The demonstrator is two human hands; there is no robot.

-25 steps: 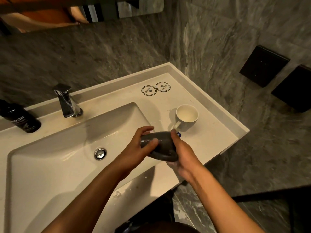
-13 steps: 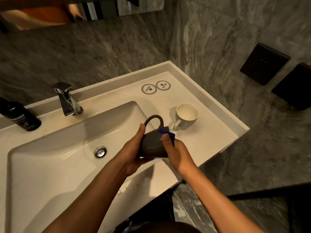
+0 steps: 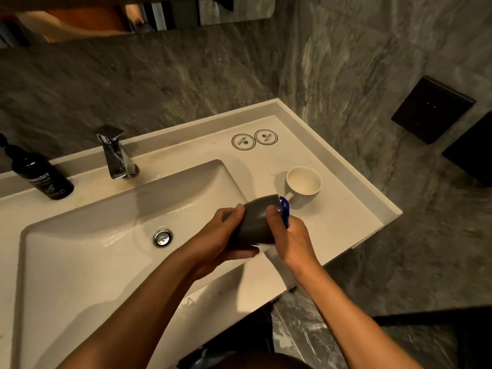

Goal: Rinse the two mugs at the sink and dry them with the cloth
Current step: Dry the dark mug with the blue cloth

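Left hand (image 3: pixel 218 239) grips grey mug (image 3: pixel 257 222); right hand (image 3: pixel 288 235) pinches blue cloth (image 3: pixel 285 209) against it. Advice: turn mug steadily, wipe rim and handle, clear of white mug (image 3: pixel 303 186).

Both bare forearms reach forward from the lower edge of the view and converge toward the middle. The left hand (image 3: pixel 222 235) is turned palm inward, its fingers curled around the dark mug (image 3: pixel 257 222) from the left, thumb lying along the underside. The right hand (image 3: pixel 288 234) closes on the same mug from the right, thumb pressed on top, the other fingers hidden behind it, with a bit of blue cloth (image 3: pixel 285 209) showing at them
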